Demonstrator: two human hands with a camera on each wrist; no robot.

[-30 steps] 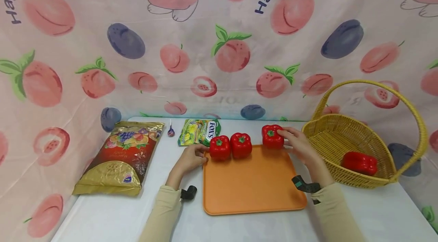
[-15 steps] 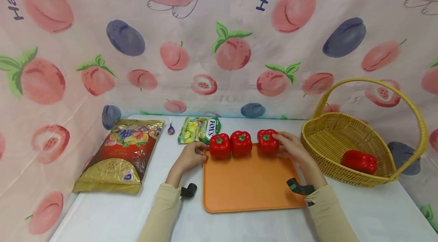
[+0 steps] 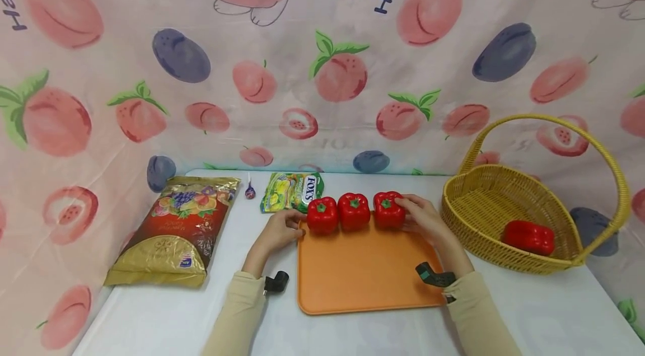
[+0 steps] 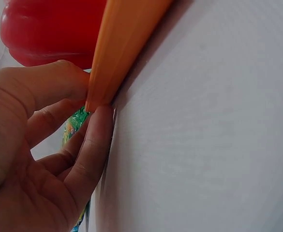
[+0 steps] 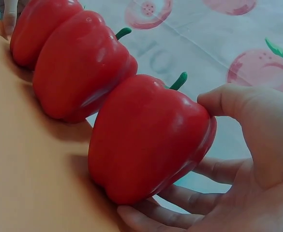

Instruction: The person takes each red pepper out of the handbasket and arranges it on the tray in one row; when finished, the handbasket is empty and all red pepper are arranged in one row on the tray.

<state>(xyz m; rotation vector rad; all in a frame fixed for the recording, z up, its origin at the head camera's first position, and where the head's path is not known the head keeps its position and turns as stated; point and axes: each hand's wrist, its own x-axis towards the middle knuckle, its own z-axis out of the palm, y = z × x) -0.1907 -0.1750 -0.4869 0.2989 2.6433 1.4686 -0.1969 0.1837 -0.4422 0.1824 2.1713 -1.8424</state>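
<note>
My left hand (image 3: 279,231) pinches the far left corner of an orange tray (image 3: 370,275), thumb above and fingers below in the left wrist view. Beside it, a red bell pepper (image 3: 322,216) stands on the tray, and a second bell pepper (image 3: 354,212) stands against that one. My right hand (image 3: 427,223) holds a third bell pepper (image 5: 151,137) at the tray's far edge, with the thumb near its stem end and the fingers round its outer, lower side. A narrow gap parts it from the middle pepper in the head view.
To the right stands a yellow wicker basket (image 3: 456,221) with a tall handle and one red bell pepper (image 3: 529,237) lying inside. A large red and gold candy bag (image 3: 173,227) lies at the left. Behind the tray are a green FOX'S bag (image 3: 287,192) and a lollipop (image 3: 250,192).
My right hand has moved left with its bell pepper, bringing it closer to the middle one. The left hand has stayed at the tray's corner.
</note>
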